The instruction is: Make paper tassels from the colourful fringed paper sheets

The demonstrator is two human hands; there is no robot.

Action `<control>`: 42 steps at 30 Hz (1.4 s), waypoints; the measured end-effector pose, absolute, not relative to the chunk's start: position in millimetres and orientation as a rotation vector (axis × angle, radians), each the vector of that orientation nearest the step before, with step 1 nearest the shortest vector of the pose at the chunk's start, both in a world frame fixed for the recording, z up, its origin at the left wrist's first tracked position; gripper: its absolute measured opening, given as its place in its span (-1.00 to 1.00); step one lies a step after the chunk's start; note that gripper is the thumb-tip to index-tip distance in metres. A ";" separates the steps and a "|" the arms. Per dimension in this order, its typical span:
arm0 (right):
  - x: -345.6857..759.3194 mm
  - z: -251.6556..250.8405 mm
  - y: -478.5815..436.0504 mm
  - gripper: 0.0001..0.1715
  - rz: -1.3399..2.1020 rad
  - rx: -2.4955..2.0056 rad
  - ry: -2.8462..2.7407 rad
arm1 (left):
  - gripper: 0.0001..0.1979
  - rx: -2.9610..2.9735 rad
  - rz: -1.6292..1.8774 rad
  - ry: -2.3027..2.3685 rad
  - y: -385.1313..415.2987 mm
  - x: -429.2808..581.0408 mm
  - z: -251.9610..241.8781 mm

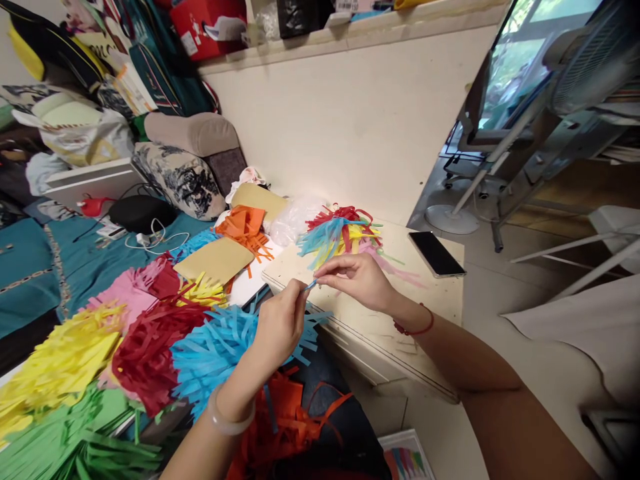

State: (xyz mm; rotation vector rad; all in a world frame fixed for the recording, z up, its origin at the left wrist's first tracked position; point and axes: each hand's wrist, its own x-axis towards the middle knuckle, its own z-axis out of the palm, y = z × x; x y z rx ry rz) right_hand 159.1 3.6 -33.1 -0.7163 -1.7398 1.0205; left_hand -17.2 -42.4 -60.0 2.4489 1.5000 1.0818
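Both my hands meet over the near edge of a pale wooden tabletop point(360, 313). Between their fingertips runs a thin, tightly rolled strip of blue paper point(311, 285). My left hand point(283, 320) is closed, pinching its lower end, while my right hand point(357, 279) pinches the upper end. Below and left of my left hand spreads a blue fringed paper bunch point(215, 353), partly behind my wrist. Just beyond my right hand lies a pile of finished-looking tassels point(345, 233) in red, blue, yellow and pink.
A black phone point(436, 253) lies at the table's right side. Fringed paper in yellow point(65, 367), red point(155, 353) and green point(85, 433) covers the left. Orange strips point(290, 420) rest on my lap. A standing fan point(450, 217) is at the far right.
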 end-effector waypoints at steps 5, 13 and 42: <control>156.3 -35.7 0.4 -0.88 0.767 -0.696 -1.863 | -0.81 2.785 1.048 1.589 -35.2 -10.6 -61.6; 154.3 -38.2 3.0 -0.89 0.764 -0.775 -1.884 | -0.74 2.802 0.672 1.642 -29.5 -18.9 -58.8; 123.1 -92.1 -40.3 -0.79 0.286 -0.786 -2.649 | -0.80 0.862 1.718 1.620 -47.4 -242.6 -133.9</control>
